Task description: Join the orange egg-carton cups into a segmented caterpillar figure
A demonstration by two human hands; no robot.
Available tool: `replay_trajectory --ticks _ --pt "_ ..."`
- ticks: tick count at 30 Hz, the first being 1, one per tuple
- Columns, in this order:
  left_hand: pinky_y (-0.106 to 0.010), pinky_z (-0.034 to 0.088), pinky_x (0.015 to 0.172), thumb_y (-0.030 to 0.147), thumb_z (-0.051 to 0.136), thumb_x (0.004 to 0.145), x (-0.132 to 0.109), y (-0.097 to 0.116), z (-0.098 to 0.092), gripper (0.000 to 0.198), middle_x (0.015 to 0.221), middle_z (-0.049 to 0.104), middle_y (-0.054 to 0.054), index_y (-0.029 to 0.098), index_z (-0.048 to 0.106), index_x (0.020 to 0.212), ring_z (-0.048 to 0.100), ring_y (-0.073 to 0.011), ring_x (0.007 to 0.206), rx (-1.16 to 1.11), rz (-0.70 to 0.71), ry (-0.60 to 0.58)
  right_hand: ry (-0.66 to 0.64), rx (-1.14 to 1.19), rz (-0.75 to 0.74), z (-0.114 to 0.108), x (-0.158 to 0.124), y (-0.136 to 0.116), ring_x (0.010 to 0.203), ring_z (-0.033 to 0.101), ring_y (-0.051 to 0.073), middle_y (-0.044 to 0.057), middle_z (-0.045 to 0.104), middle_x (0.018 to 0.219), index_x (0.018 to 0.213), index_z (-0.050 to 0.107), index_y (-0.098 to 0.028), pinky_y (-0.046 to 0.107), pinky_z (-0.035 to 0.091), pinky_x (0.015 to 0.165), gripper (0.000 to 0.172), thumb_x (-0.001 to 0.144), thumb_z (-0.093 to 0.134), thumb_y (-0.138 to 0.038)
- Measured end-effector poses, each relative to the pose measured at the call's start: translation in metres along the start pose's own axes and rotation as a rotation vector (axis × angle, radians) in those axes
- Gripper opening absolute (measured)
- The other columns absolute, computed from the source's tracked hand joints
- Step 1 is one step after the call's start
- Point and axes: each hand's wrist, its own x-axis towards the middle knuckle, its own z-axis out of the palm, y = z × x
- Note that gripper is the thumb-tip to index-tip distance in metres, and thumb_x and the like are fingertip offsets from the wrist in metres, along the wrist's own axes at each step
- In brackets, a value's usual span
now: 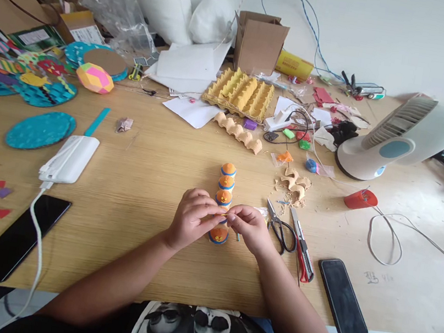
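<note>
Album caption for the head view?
Left hand and right hand meet over a yellow-eyed, bumpy orange-and-blue strip.

No lettering can be read, even on the yellow package [294,65] or white label [88,34].

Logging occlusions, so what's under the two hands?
Under the left hand and right hand, an orange strip: three bumps show beyond, one nearer. What lies between is mostly covered.
</note>
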Motion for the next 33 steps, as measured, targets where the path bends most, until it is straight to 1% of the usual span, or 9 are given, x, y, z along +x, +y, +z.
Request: replay_trajectory --ticks 6,12,17,20,22,25,27,33 --pt "-0.037 0.048 0.082 0.027 0.073 0.091 0.002 0.002 -0.001 0.004 0.083 0.077 0.001 0.027 0.077 0.091 0.06 -0.0183 0.083 0.008 0.006 -0.001 0.0 -0.011 -0.002 0.0 -0.002 -0.002 0.054 0.048 0.008 -0.001 0.064 0.066 0.081 0.072 -0.017 0.022 0.036 0.051 0.034 0.076 0.083 -0.049" --pt "-0.035 0.047 0.082 0.029 0.072 0.091 0.003 0.004 -0.002 0.006 0.079 0.076 0.001 0.027 0.077 0.088 0.06 -0.0169 0.081 0.016 0.014 0.011 -0.01 -0.004 -0.012 0.0 -0.001 0.0 0.056 0.051 0.009 0.0 0.066 0.067 0.081 0.072 -0.017 0.022 0.037 0.052 0.032 0.077 0.083 -0.047" --pt "-0.035 0.046 0.083 0.025 0.075 0.09 0.002 0.002 -0.002 0.003 0.081 0.076 0.001 0.026 0.077 0.091 0.058 -0.0171 0.083 -0.001 0.039 0.017 -0.013 0.005 -0.019 0.0 0.0 0.001 0.055 0.049 0.009 0.0 0.065 0.067 0.082 0.072 -0.017 0.022 0.037 0.052 0.031 0.078 0.083 -0.046" --pt "-0.037 0.047 0.084 0.029 0.076 0.088 0.0 0.0 -0.002 0.014 0.089 0.076 -0.001 0.025 0.076 0.102 0.058 -0.0188 0.087 -0.049 0.032 -0.006 -0.014 0.003 -0.018 -0.001 0.0 0.002 0.054 0.048 0.008 -0.001 0.065 0.066 0.082 0.072 -0.016 0.022 0.036 0.052 0.032 0.078 0.082 -0.047" --pt "-0.038 0.048 0.085 0.031 0.072 0.092 0.0 -0.002 -0.003 0.017 0.092 0.076 -0.003 0.024 0.076 0.108 0.059 -0.0196 0.09 -0.118 0.01 -0.033 -0.014 0.003 -0.019 -0.002 0.0 0.002 0.054 0.047 0.008 -0.001 0.064 0.066 0.082 0.072 -0.016 0.022 0.036 0.051 0.033 0.078 0.082 -0.047" --pt "-0.037 0.05 0.085 0.027 0.066 0.096 0.002 -0.005 -0.004 0.013 0.09 0.074 -0.003 0.024 0.077 0.104 0.059 -0.0192 0.09 -0.211 -0.042 -0.06 -0.013 0.001 -0.022 -0.005 0.0 0.002 0.053 0.045 0.008 -0.001 0.063 0.065 0.081 0.071 -0.016 0.021 0.034 0.05 0.033 0.078 0.083 -0.047" --pt "-0.035 0.051 0.084 0.024 0.07 0.093 0.003 -0.006 -0.003 0.011 0.088 0.074 -0.003 0.025 0.077 0.101 0.059 -0.0188 0.09 -0.246 -0.059 -0.067 -0.021 -0.002 -0.021 -0.007 0.0 0.002 0.054 0.046 0.008 -0.001 0.063 0.067 0.081 0.071 -0.016 0.021 0.035 0.051 0.033 0.078 0.082 -0.047" --pt "-0.034 0.052 0.083 0.02 0.076 0.088 0.003 -0.007 -0.001 0.014 0.089 0.076 -0.001 0.025 0.076 0.101 0.059 -0.0179 0.09 -0.293 -0.059 -0.088 -0.056 0.014 -0.005 -0.008 0.0 0.0 0.056 0.048 0.009 0.0 0.064 0.068 0.081 0.071 -0.017 0.021 0.036 0.051 0.034 0.078 0.081 -0.049"
